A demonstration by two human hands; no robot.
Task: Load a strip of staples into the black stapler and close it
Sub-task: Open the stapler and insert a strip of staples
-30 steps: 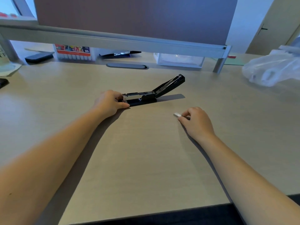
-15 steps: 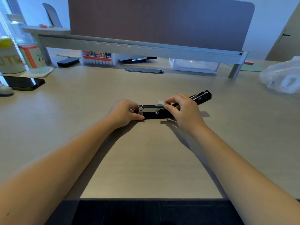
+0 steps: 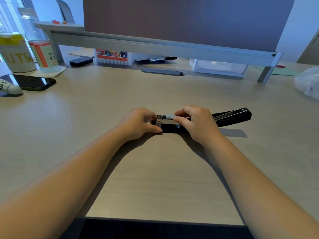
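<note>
The black stapler (image 3: 231,116) lies open in the middle of the desk, its lid swung back to the right and its metal magazine facing up. My left hand (image 3: 138,123) grips the front end of the stapler base. My right hand (image 3: 196,123) pinches a short silver strip of staples (image 3: 170,116) between thumb and forefinger, right on top of the magazine channel. Part of the base is hidden behind my right hand.
A black phone (image 3: 32,82), a white tube (image 3: 10,87), a can and a bottle (image 3: 41,54) stand at the left. A marker box (image 3: 113,57) and a clear tray (image 3: 219,67) sit under the shelf at the back. A plastic bag (image 3: 309,81) is at the right edge.
My right hand picked the staple strip off the desk and brought it left onto the stapler's magazine. The left hand kept hold of the stapler's front. The view shifted closer.
</note>
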